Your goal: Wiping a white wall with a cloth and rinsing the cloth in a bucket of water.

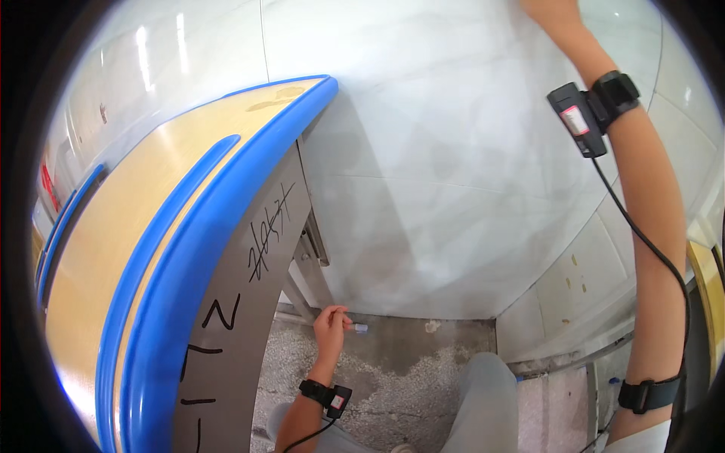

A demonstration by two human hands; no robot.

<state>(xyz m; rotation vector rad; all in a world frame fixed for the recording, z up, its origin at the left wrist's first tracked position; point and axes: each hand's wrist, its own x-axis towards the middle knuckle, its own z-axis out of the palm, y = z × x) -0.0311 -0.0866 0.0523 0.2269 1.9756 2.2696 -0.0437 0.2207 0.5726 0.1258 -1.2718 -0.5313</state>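
Note:
My left hand is low over the floor, beside the grey side panel of the desk. Its fingers are curled around a small white-and-blue object whose end sticks out to the right. At the top edge of the picture, my right hand is partly cut off, stretched up across the pale tiled wall. Its fingers are out of view, so any contact or grip there is hidden. To the left stands a desk with a wood-coloured top, a raised blue edge and black handwritten marks on its side panel.
Terrazzo floor with a darker, stained strip lies along the wall base. Metal desk legs stand by my left hand. My knee is below. A cable runs down my right arm, and a yellow edge shows at far right.

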